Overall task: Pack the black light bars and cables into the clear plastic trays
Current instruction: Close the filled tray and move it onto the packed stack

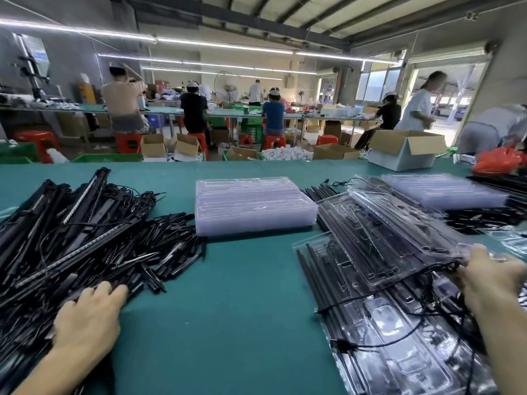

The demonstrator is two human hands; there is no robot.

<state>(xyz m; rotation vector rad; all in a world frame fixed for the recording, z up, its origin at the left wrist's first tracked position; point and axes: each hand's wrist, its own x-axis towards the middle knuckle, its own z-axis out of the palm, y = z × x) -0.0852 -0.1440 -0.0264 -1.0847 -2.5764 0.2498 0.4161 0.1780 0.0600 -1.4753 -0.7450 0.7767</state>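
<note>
Two hands low over green counter [228,323]. Left hand [88,317]: palm down on near edge of pile of black light bars and cables [71,238], fingers nearly straight and spread across the bars, nothing gripped. Right hand [490,280]: fingers curled, pinching a black cable [427,273] at near right corner of uppermost filled tray [385,243]; cable drawn taut from the fingers leftward and down across the trays below. Whether tray edge also caught in the pinch: cannot tell.

Filled trays: several clear plastic trays, overlapped and fanned at right side of counter, each loaded with black bars and cable. Nearest tray [399,366]: directly beside right forearm, second cable [379,339] with plug lying on top. Loose pile: at left side of counter, bars crossed at all angles, thin cables tangled through upper part.

Stack of empty clear trays [253,206]: centre of counter, between pile and filled trays, squared and level. Second stack of clear trays [439,192]: farther right, behind filled trays, resting on more black bars. Open cardboard box [405,149] and orange bag [499,162] at far edge of counter. Beyond counter: seated workers [194,109] on red stools [273,141] at long counters, backs turned.
</note>
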